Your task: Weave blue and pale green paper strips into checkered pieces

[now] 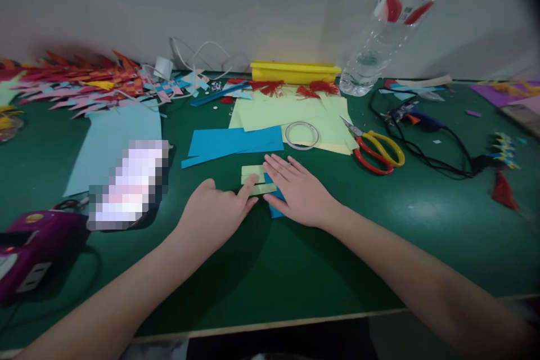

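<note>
My left hand [219,207] rests at the table's middle, its index finger stretched onto pale green paper strips [252,171] and its thumb apart; the other fingers are curled under. Flat over the right end of these strips lies my right hand [304,194], fingers stretched out, covering part of them. A blue paper strip [276,211] crosses the green ones and shows below and beside the right palm. How the strips are joined beneath the hand is hidden. Just beyond the hands are blue paper pieces [236,142] and a roll of narrow tape [302,136].
Scissors [373,152] lie to the right of light green sheets [270,112]. A glue gun [426,118] with a black cord is farther right. A clear bottle [379,39] stands against the wall. At left are a phone [130,185] and a purple power socket [37,253].
</note>
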A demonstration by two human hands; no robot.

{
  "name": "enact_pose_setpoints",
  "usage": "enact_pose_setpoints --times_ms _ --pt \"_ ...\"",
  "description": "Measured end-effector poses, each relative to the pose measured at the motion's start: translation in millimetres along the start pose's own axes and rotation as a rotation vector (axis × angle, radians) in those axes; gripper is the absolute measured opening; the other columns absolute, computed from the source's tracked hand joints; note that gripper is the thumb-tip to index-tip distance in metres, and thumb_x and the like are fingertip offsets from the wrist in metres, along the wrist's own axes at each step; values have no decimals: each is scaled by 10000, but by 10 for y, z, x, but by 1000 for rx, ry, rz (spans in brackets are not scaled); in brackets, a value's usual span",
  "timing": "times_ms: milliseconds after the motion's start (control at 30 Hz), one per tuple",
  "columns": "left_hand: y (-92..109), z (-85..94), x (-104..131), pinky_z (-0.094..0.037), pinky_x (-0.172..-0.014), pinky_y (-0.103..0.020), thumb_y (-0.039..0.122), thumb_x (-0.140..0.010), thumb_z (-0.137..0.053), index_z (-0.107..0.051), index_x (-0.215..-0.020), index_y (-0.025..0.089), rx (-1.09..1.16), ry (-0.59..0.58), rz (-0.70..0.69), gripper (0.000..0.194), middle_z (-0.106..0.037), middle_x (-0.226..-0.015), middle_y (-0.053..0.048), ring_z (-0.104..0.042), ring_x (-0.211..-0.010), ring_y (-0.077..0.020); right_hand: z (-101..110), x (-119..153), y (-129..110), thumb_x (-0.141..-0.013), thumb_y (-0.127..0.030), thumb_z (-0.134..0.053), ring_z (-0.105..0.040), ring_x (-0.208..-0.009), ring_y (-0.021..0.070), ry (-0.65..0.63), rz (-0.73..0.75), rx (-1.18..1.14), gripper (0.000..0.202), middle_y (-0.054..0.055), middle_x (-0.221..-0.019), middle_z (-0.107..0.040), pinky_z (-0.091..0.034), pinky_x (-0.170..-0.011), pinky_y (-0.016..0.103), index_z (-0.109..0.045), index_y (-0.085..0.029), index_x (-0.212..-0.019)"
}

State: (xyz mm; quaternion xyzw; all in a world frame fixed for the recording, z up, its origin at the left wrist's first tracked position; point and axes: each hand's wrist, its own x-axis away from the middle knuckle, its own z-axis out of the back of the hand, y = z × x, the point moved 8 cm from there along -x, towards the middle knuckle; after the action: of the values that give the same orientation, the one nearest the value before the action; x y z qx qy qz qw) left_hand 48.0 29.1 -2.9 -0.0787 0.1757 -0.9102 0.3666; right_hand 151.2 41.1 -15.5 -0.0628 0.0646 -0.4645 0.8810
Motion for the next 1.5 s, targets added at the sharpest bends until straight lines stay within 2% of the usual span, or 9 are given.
enact_pose_setpoints --times_ms 300,667,833,1000,1167,1233,1300,1400,1500 --pt "-19 20 18 -311 -532 -338 411 -975 -317 -479 -1343 146 -22 -8 -10 482 -577 -443 -39 -532 -412 -221 -3 5 2 -947 -502 -233 -141 -1422 220 14 0 -2 660 111 -1522 -203 -168 -1171 439 -248 -68 -1445" --pt "-58 129 30 -325 -538 -332 425 -960 -341 -603 -1196 184 77 89 22 427 -596 -457 -28 -550 -452 -241 27 5 3 -947 -497 -238 -170 -1416 216 23 0 -14 647 103 -1518 -221 -190 -1165 438 -263 -79 -1441" --pt "-95 144 15 -319 -535 -331 421 -959 -348 -627 -1146 206 107 126 39 398 -616 -476 -20 -554 -461 -247 15 6 11 -950 -499 -228 -149 -1421 213 5 -6 -4 650 102 -1525 -196 -168 -1168 440 -237 -82 -1449" --pt "-98 131 -9 -334 -560 -327 396 -970 -326 -649 -1063 220 145 126 36 380 -650 -528 -21 -563 -474 -222 3 13 -3 -930 -576 -205 -114 -1428 216 26 -4 -11 712 104 -1531 -158 -110 -1169 487 -202 -98 -1458" --pt "-114 166 -25 -352 -551 -332 385 -955 -360 -641 -1067 177 129 191 58 367 -603 -477 -25 -557 -464 -227 178 40 72 -938 -553 -217 -109 -1430 213 123 -25 -97 683 95 -1541 -139 -79 -1170 489 -186 -116 -1462" --pt "-134 209 -13 -368 -558 -337 371 -946 -382 -624 -1100 151 127 256 70 361 -601 -484 -28 -560 -471 -225 327 72 201 -960 -487 -226 -182 -1417 191 237 -65 -160 585 61 -1530 -219 -92 -1175 468 -224 -173 -1454" --pt "-143 249 -2 -401 -599 -349 333 -942 -400 -619 -1094 144 173 305 64 327 -654 -596 -45 -591 -541 -221 461 118 347 -970 -408 -251 -275 -1387 189 369 -95 -202 494 35 -1489 -334 -121 -1172 474 -301 -218 -1423" --pt "-120 293 -2 -441 -675 -359 301 -931 -431 -597 -1118 143 282 342 35 295 -686 -872 -85 -626 -771 -236 509 165 546 -956 -309 -301 -414 -1310 183 473 -147 -311 405 20 -1387 -488 -307 -1115 449 -463 -230 -1319" --pt "-11 304 -25 -456 -815 -385 298 -926 -450 -537 -1213 152 380 335 -54 333 -628 -1104 -111 -575 -1002 -253 456 174 620 -918 -266 -379 -570 -1144 176 496 -191 -394 341 33 -1203 -638 -475 -974 373 -585 -207 -1184"
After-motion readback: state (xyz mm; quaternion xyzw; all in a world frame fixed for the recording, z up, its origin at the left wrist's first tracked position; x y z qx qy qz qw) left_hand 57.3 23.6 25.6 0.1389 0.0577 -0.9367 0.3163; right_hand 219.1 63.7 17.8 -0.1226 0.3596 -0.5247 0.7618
